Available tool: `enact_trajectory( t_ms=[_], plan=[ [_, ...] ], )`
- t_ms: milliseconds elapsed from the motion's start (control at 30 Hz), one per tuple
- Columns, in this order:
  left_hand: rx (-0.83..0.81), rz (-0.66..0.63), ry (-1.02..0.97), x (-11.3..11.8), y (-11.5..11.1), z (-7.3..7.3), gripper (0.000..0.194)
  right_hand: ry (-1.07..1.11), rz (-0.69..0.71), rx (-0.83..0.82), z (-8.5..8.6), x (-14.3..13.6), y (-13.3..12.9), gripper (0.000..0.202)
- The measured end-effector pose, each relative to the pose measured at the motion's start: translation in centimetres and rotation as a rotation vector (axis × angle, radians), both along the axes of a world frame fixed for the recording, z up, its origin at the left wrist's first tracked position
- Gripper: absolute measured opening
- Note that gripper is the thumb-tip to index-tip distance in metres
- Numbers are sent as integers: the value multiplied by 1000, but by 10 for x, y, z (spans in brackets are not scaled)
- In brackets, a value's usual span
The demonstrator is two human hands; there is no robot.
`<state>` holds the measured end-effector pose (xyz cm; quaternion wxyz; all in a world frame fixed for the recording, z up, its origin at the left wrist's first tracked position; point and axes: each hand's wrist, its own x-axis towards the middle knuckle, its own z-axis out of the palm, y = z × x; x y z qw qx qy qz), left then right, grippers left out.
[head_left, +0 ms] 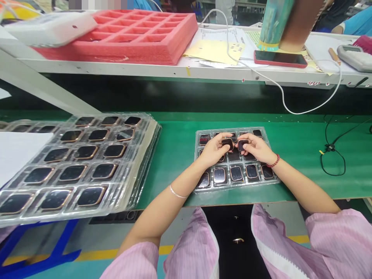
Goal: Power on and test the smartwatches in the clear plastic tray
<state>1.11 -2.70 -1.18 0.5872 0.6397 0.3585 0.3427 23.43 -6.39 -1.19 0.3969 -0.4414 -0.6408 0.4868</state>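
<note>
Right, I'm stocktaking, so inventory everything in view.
Bench: one, green, centre
Shelf: one, white, top
Small tray: one, clear, bench middle
Stacked trays: several, clear, bench left
Tray units: many, dark, in trays
Held units: two, dark, over small tray
Wiring: uncounted, black, bench right
Foam tray: one, red, shelf left
Devices: two, white/grey, shelf ends
Papers: several, white/yellow, shelf, stacked trays
Phone: one, black, shelf
Containers: two, teal/brown, shelf
Cord: one, white, shelf edge
Frame: one, blue, lower left
Other people: uncounted, blurred, background
Bracelets: two, silver/red, wrists
Sleeves: two, pink, bottom
Left hand, right hand: two, bare, holding units
</note>
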Motion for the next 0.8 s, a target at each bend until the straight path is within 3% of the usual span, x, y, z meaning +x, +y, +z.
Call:
enact_trajectory(
  t_ms=[100,167,267,367,467,567,700,800],
  plan=[
    [217,33,144,4,-3,3,30,-285,-66,228,13,3,-3,14],
    [427,-18,292,9,-8,6,25,-554,-48,362,23,5,-6,12],
    [632,-130,579,19,-16,12,25,-860,30,354,35,8,-10,15],
    [743,-108,777,18,-23,19,28,-1035,14,298,45,14,-11,20],
    [807,-83,787,-6,-32,30,27,-1179,-55,263,56,26,-12,22],
    [804,-126,832,-51,-45,38,20,-1345,-51,148,65,41,-13,21],
    [703,-164,980,-104,-64,33,17,-1420,50,61,65,49,-12,20],
    [601,-142,961,-116,-74,27,21,-1373,126,90,63,48,-12,15]
  ],
)
